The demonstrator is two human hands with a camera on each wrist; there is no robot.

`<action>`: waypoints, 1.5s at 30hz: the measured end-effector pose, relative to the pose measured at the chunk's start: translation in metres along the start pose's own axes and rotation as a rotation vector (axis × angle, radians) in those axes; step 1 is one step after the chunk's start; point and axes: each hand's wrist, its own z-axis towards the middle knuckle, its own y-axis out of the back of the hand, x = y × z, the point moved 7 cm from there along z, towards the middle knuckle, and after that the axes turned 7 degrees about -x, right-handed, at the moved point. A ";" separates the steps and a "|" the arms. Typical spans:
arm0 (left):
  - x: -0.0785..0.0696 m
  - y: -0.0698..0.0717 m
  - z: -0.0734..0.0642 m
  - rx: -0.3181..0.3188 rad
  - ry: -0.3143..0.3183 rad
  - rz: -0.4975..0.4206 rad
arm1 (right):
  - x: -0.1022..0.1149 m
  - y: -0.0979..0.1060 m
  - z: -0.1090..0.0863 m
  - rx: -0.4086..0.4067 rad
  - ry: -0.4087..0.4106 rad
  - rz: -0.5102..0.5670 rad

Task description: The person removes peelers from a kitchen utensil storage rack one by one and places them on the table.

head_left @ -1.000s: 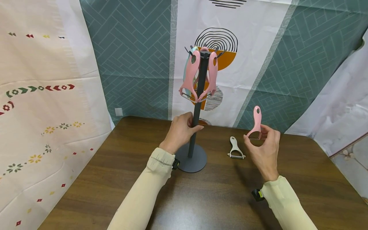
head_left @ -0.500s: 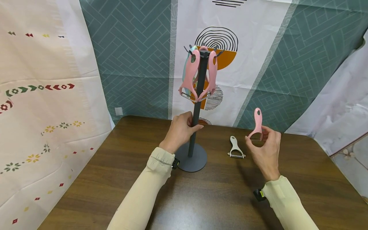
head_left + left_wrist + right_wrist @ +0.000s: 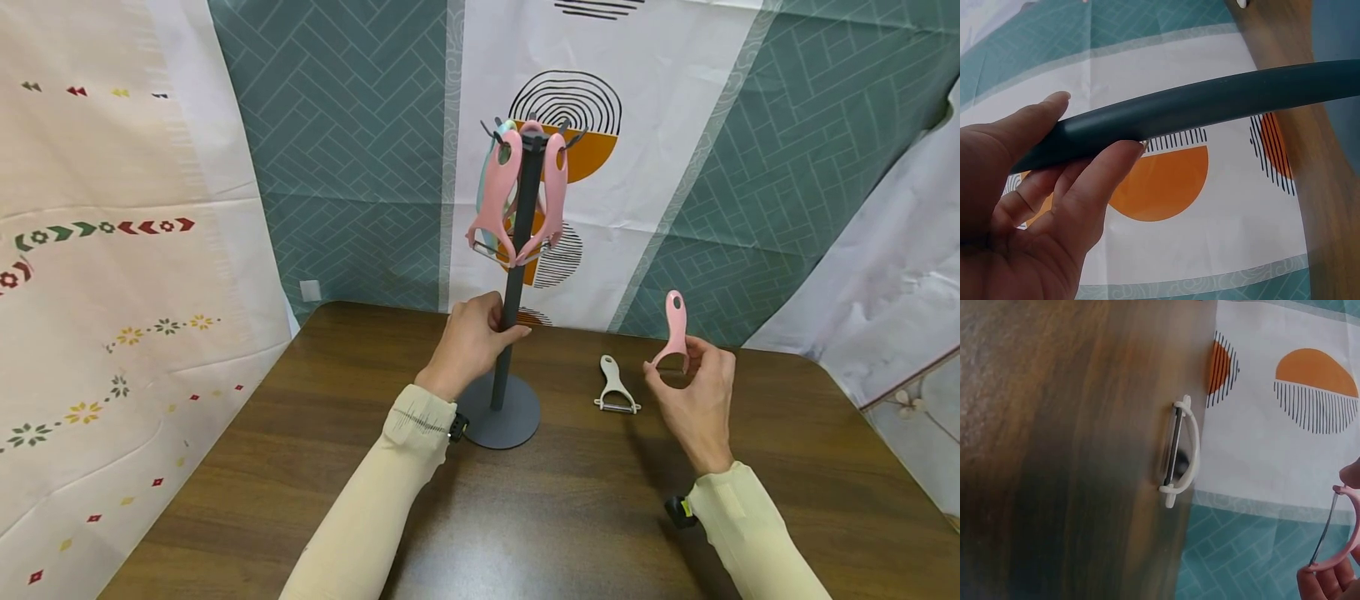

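My left hand (image 3: 468,343) grips the dark post of a stand (image 3: 513,287) just below its middle; the left wrist view shows thumb and fingers around the post (image 3: 1191,109). Several peelers hang from hooks at the stand's top, among them a pink peeler (image 3: 497,196) and a light-green one (image 3: 483,179) partly hidden behind it. Off to the right, my right hand (image 3: 697,392) pinches another pink peeler (image 3: 676,325) by its blade end, handle pointing up, above the table. A cream peeler (image 3: 612,383) lies on the table between the stand and my right hand.
The stand's round grey base (image 3: 517,425) rests on a brown wooden table (image 3: 570,517). Patterned cloth (image 3: 352,167) hangs behind the table, and a light cloth (image 3: 112,333) hangs along the left side.
My right hand has lowered slightly and shifted a little to the right with the pink peeler. My left hand stays on the post, and the cream peeler has not moved.
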 end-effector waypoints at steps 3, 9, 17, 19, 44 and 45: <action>0.000 0.000 0.000 -0.002 0.000 0.005 | -0.002 -0.001 -0.001 0.002 -0.001 -0.005; 0.000 0.001 0.000 -0.003 -0.006 0.016 | -0.008 -0.002 -0.003 0.002 -0.008 -0.026; 0.000 0.000 0.001 -0.003 -0.012 0.018 | -0.013 -0.003 -0.005 0.012 -0.019 -0.048; -0.001 0.001 0.000 -0.002 -0.013 0.016 | -0.014 -0.003 -0.005 0.017 -0.025 -0.053; -0.001 0.000 0.000 0.007 -0.021 0.009 | -0.030 -0.005 -0.009 0.054 -0.064 -0.089; -0.001 0.000 0.000 0.007 -0.020 0.010 | -0.030 -0.005 -0.009 0.055 -0.062 -0.088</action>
